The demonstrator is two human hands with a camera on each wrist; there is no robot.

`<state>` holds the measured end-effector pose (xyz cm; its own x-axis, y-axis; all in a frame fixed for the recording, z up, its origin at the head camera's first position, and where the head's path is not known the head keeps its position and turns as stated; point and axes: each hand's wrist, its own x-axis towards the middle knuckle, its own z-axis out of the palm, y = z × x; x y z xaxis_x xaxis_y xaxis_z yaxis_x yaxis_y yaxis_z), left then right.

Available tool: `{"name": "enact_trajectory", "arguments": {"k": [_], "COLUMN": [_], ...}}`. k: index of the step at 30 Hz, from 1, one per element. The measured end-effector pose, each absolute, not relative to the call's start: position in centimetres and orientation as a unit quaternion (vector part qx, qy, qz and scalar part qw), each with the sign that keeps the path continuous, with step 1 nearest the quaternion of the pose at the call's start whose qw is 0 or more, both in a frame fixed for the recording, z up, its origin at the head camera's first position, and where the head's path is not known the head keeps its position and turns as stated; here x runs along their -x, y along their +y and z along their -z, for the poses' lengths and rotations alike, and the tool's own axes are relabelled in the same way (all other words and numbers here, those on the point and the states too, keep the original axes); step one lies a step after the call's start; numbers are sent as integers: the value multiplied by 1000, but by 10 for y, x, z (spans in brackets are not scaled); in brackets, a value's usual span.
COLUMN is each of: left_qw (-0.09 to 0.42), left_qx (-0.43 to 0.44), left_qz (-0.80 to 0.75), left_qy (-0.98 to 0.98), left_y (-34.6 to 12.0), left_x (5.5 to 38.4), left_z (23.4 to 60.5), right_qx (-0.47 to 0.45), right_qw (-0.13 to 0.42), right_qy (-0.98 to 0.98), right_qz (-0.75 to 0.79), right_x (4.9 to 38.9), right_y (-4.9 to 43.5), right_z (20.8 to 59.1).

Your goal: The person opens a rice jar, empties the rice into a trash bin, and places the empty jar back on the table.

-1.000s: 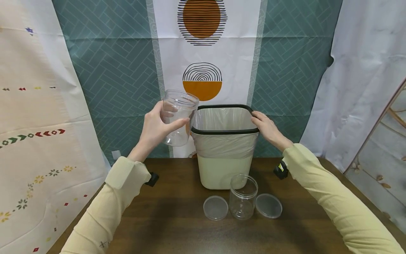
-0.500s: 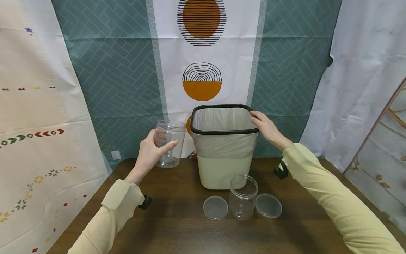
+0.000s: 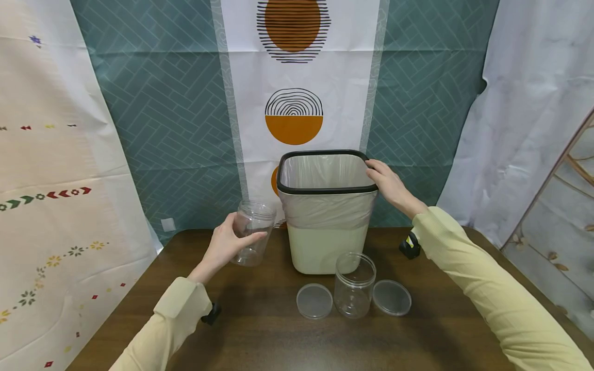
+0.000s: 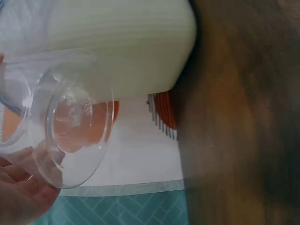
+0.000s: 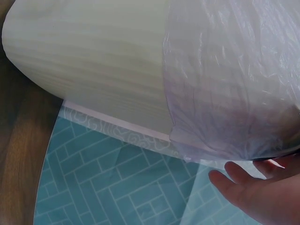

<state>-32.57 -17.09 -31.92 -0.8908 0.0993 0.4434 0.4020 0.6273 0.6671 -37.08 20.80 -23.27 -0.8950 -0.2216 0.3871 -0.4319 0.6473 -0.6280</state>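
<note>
My left hand (image 3: pixel 225 245) grips a clear plastic jar (image 3: pixel 260 219) round its side, left of a pale green trash bin (image 3: pixel 320 252). The jar has no lid on and its mouth faces up. In the left wrist view the jar's base (image 4: pixel 77 117) hangs apart from the wooden table. My right hand (image 3: pixel 392 185) rests on the right side of the bin's black rim (image 3: pixel 325 191). The right wrist view shows relaxed fingers (image 5: pixel 227 185) by the rim, some partly hidden. A thin plastic liner (image 3: pixel 327 206) is folded over the rim.
In front of the bin a second clear jar (image 3: pixel 355 296) stands upright without a lid. Round clear lids lie on either side of it, a left lid (image 3: pixel 314 301) and a right lid (image 3: pixel 392 298). Patterned cloths hang behind the brown table (image 3: pixel 260 330).
My left hand has lowered the jar from beside the bin's rim toward the table on the left, straightening it somewhat. The right hand has stayed on the rim.
</note>
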Motion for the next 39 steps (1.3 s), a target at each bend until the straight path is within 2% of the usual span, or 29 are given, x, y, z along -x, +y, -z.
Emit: {"name": "enact_trajectory", "arguments": {"k": [12,28,39], "left_qw": [126,81,78], "left_qx": [127,129,142], "left_qz": [396,403,398], "left_qy": [-900,-902,-903], "left_y": [-163,-151,-150], "left_x": [325,323,319], "left_z": [354,382,393], "right_qx": [-181,-177,-173], "right_qw": [148,150,149], "right_qy": [-897,-897,-900], "right_qz": [-375,-376,-371], "right_x": [372,373,372], "right_y": [208,207,207], "right_z": [230,232,232]}}
